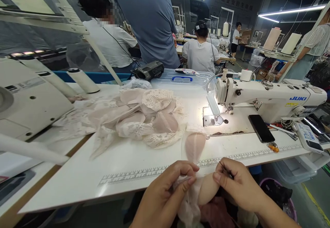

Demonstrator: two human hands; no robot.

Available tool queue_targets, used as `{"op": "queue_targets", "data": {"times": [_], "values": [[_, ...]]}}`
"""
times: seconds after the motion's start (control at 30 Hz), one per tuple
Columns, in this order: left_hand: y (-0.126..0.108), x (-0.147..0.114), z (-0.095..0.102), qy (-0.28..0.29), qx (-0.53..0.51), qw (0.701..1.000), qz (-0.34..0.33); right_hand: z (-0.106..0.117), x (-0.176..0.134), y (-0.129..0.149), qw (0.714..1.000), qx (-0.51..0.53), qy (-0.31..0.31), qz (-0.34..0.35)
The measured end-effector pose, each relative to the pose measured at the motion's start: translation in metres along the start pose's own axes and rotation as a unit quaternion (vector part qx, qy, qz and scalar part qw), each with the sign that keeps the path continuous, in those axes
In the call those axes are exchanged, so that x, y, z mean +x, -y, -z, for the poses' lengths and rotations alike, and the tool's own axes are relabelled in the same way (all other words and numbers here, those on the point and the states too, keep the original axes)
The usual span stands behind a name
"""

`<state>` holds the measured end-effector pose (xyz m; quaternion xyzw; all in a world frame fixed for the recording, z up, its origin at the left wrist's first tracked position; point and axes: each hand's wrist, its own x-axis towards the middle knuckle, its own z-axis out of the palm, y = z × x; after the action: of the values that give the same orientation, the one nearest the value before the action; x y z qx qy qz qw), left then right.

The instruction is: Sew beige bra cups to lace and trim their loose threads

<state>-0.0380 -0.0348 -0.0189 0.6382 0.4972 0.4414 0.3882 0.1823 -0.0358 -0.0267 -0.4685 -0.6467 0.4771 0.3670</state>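
Note:
At the table's front edge I hold a pale lace bra piece with a smooth beige cup. My left hand is closed, thumb and fingertips pinching the sheer fabric. Closed too, my right hand pinches the cup's upper right edge. A small dark thing shows between its fingers, too hidden to name. Just beyond my hands, another pinkish cup with sheer trim lies flat on the table. A heap of lace and cup pieces is farther left.
A white sewing machine stands at the right, its needle area lit. Before it lie a black phone and a white calculator-like device. A printed ruler runs along the table. Thread cones stand left; several people sit or stand beyond.

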Motion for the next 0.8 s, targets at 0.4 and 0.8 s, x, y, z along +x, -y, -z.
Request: {"op": "queue_targets", "data": {"times": [0.4,0.8], "values": [[0.034,-0.017,-0.015,0.0,0.192,0.943,-0.272,-0.011,0.006,-0.016,0.995,0.09,-0.015,-0.036],[-0.006,0.0,-0.018,-0.049,-0.111,0.986,0.112,0.002,0.007,-0.012,0.945,-0.248,-0.116,0.18]]}}
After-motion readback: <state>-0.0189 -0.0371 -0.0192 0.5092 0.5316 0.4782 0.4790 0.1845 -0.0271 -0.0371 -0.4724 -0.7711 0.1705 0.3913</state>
